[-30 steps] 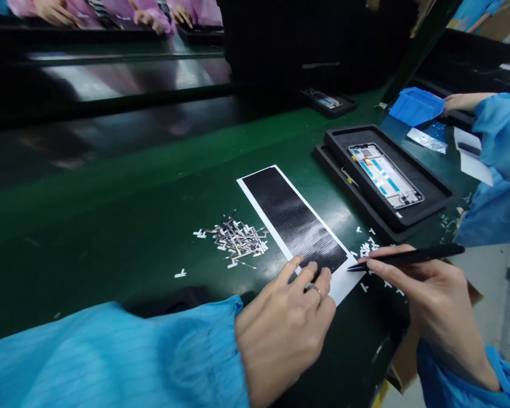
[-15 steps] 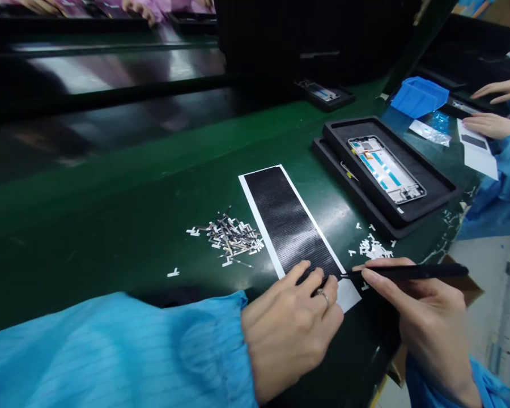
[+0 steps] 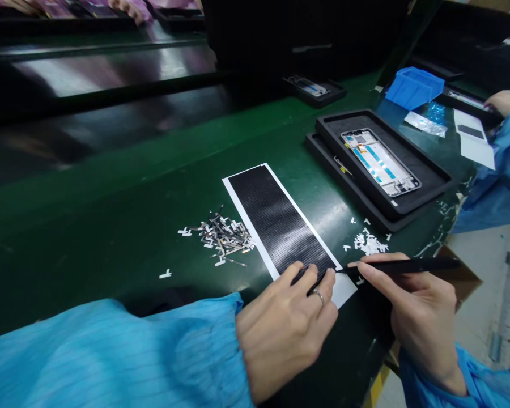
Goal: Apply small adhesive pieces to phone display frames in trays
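My left hand (image 3: 291,323), with a ring on one finger, lies over the near end of a white-backed sheet (image 3: 280,221) covered in fine black strips. Its fingertips rest on the strips, fingers slightly apart. My right hand (image 3: 425,309) is closed round black tweezers (image 3: 429,264), held nearly level. Their tip meets the sheet's right edge beside my left fingertips; whether it grips a strip I cannot tell. Left of the sheet lies a heap of small dark strips with white tabs (image 3: 225,235). Small white tab pieces (image 3: 369,243) lie beyond the tweezers.
Two stacked black foam trays (image 3: 433,184) stand at right, the upper holding a phone frame (image 3: 380,161). Behind are another tray (image 3: 318,102) and a blue bin (image 3: 414,88). A co-worker's hand (image 3: 508,103) and sleeve are at far right. The table's right edge runs close by.
The view has shifted slightly, moving the scene left and up. My hands keep nearly the same places on the sheet. The co-worker's hand at right has left the white paper.
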Demonstrator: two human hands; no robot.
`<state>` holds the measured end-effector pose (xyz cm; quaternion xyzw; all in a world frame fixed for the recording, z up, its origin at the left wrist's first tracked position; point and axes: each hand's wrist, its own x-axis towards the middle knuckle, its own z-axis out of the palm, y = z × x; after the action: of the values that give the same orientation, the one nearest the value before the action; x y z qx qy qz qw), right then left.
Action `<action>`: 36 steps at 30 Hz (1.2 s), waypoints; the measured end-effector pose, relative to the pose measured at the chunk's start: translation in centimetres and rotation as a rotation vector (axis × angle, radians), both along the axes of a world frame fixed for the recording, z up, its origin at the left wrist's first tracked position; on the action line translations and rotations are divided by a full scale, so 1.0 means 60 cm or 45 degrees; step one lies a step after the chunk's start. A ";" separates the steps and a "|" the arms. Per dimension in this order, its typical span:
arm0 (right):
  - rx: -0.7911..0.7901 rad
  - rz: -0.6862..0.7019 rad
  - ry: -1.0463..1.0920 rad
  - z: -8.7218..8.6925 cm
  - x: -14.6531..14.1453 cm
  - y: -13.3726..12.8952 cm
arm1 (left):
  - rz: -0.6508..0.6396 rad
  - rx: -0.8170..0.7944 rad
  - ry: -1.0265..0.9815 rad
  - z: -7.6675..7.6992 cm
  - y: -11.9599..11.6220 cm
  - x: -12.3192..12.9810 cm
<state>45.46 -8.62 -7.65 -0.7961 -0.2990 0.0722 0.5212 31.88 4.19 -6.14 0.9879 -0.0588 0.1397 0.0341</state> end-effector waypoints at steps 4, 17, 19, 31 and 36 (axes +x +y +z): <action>0.025 -0.002 0.041 -0.003 0.000 0.002 | -0.007 0.010 0.031 0.002 0.000 0.000; 0.219 -0.035 0.289 -0.007 0.001 -0.001 | 0.031 -0.273 0.030 -0.003 0.000 -0.003; 0.268 -0.029 0.366 0.002 -0.008 0.002 | 0.198 -0.655 -0.003 0.003 0.000 -0.001; 0.317 0.109 0.347 0.008 -0.031 0.009 | 0.683 -1.941 0.646 0.039 0.020 0.019; 0.249 0.130 0.354 0.010 -0.035 0.007 | 0.679 -1.963 0.650 0.038 0.020 0.019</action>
<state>43.35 -8.19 -7.04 -0.7077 -0.2697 0.1786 0.6281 33.05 5.39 -3.85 0.6705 0.2968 -0.0830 0.6749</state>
